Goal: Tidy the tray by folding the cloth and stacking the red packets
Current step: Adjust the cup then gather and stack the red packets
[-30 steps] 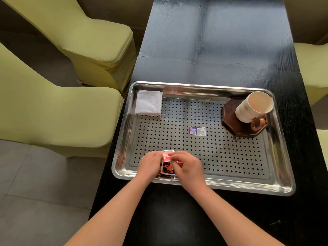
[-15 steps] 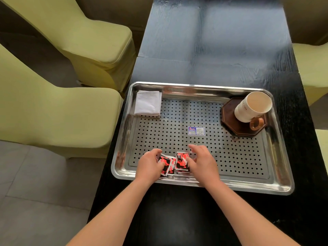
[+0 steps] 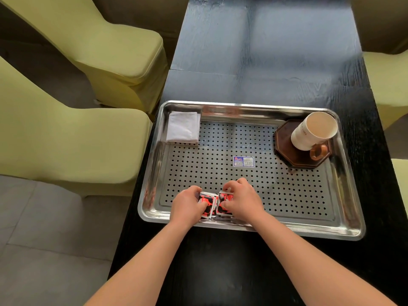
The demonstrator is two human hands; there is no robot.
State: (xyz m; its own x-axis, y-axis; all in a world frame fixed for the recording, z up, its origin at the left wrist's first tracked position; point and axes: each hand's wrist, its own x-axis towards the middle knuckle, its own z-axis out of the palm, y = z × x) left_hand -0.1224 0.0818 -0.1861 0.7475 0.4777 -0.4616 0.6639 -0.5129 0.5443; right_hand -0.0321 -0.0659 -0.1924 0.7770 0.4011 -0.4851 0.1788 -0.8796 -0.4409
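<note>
Two small piles of red packets [image 3: 213,205] with black and white print lie side by side near the front edge of the perforated steel tray [image 3: 344,217]. My left hand [image 3: 187,206] grips the left pile and my right hand [image 3: 241,200] grips the right pile, the two piles touching in the middle. A white cloth [image 3: 183,127] lies folded into a neat rectangle in the tray's far left corner.
A white mug [image 3: 313,131] leans on a dark octagonal coaster [image 3: 284,138] in the tray's far right corner. A blue sticker [image 3: 243,161] marks the tray's centre. The tray rests on a black table [image 3: 254,62]. Yellow-green chairs [image 3: 66,140] stand on both sides.
One upright bundle held between both hands has been split into two piles laid flat side by side. My hands have closed in on them from each side.
</note>
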